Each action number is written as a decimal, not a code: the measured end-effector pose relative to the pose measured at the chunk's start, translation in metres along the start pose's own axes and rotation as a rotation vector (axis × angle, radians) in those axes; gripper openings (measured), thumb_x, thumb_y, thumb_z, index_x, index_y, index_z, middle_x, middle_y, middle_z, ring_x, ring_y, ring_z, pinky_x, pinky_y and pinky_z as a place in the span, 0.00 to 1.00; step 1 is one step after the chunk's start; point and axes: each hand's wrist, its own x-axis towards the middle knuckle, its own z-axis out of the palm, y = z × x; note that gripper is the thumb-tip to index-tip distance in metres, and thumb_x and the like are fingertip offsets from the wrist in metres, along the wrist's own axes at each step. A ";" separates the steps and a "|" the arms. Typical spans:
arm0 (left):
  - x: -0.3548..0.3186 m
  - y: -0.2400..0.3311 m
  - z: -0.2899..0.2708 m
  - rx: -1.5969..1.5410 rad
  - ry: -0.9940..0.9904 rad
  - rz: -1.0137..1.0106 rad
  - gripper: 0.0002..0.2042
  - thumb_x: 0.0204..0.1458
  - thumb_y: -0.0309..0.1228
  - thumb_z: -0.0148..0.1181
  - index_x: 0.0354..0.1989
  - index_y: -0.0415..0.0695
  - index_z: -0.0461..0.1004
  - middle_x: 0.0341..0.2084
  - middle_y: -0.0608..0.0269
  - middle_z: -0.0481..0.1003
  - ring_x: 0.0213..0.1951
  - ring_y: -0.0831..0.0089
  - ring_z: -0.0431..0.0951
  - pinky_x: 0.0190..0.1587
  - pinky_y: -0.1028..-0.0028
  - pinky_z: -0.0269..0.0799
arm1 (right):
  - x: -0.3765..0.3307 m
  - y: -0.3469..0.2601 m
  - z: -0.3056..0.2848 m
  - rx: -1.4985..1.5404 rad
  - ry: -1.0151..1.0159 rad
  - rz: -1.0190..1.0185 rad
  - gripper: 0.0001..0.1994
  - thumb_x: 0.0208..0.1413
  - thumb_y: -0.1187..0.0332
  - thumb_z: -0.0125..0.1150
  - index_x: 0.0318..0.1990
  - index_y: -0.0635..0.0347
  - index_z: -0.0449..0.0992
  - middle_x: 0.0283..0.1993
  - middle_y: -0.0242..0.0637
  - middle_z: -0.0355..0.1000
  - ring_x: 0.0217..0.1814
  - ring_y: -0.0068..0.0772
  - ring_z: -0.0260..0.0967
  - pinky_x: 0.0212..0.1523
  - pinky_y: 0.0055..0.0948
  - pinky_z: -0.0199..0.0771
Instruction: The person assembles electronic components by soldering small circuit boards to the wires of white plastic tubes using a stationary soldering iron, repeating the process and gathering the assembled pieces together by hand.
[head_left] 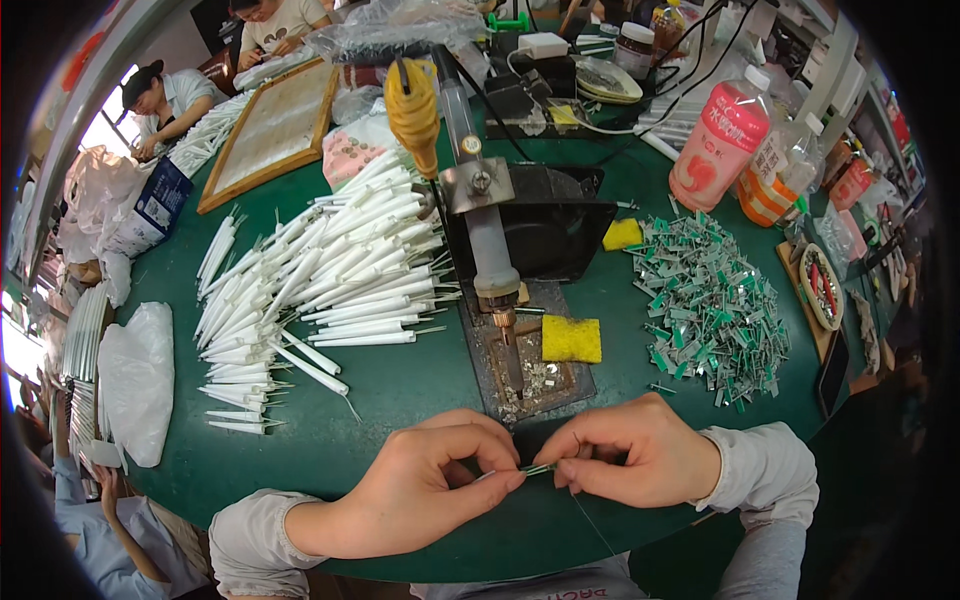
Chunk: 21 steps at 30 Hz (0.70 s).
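Note:
Near the table's front edge, my left hand (420,487) is closed in a pinch on one end of a small green part with metal leads (538,469). My right hand (628,455) pinches at its other end, and a thin wire (592,520) trails down from those fingers. Fingertips partly cover the part. Just beyond my hands, a soldering iron (494,250) is clamped upright, its tip (513,375) pointing down at a solder-spattered base plate (560,392). A yellow sponge (571,340) lies on that plate.
Many white tapered tubes with wire ends (340,260) are heaped at left; small green-and-silver parts (710,310) at right. A plastic bag (138,385), wooden-framed tray (268,130), pink bottle (722,140), orange-labelled bottle (782,172) and phone (832,375) surround them. Other people sit at far left.

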 end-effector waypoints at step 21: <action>0.004 -0.014 0.004 -0.123 0.038 0.039 0.01 0.51 0.17 0.58 0.30 0.34 0.72 0.40 0.54 0.73 0.38 0.77 0.75 0.41 0.79 0.75 | 0.007 0.016 0.011 0.232 0.129 0.114 0.06 0.51 0.74 0.61 0.36 0.61 0.72 0.28 0.31 0.77 0.27 0.20 0.75 0.25 0.18 0.74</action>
